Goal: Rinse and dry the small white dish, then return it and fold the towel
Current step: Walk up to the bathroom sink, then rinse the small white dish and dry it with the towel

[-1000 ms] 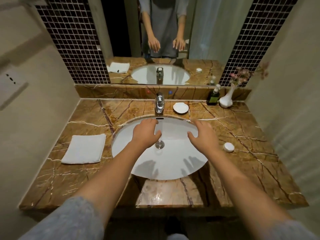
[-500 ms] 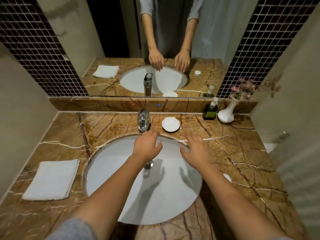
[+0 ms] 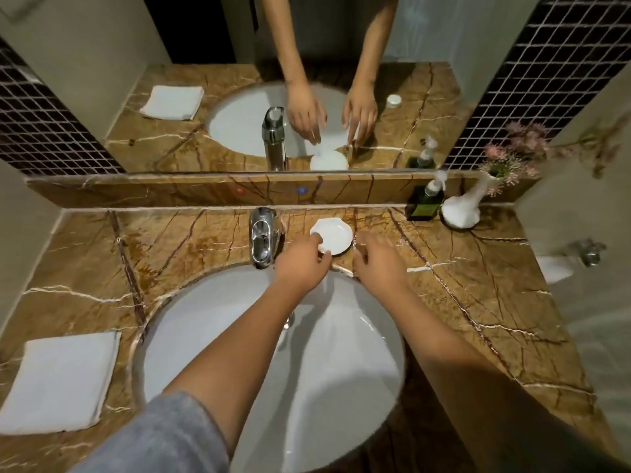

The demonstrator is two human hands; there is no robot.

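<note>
The small white dish (image 3: 334,235) lies flat on the brown marble counter (image 3: 191,240), just right of the chrome faucet (image 3: 261,237) and behind the white sink basin (image 3: 211,322). My left hand (image 3: 300,264) reaches over the basin's back rim; its forefinger and thumb touch the dish's near-left edge. My right hand (image 3: 379,262) hovers with fingers spread just to the right of the dish, apart from it. A folded white towel (image 3: 58,380) rests on the counter at the left.
A dark soap pump bottle (image 3: 425,203) and a white vase with pink flowers (image 3: 461,210) stand at the back right. A mirror (image 3: 102,63) rises behind a marble ledge. A chrome fitting (image 3: 588,252) juts from the right wall.
Both hands have moved forward from over the basin to the dish, and my left fingers now touch its rim. The camera has come closer and tilted down.
</note>
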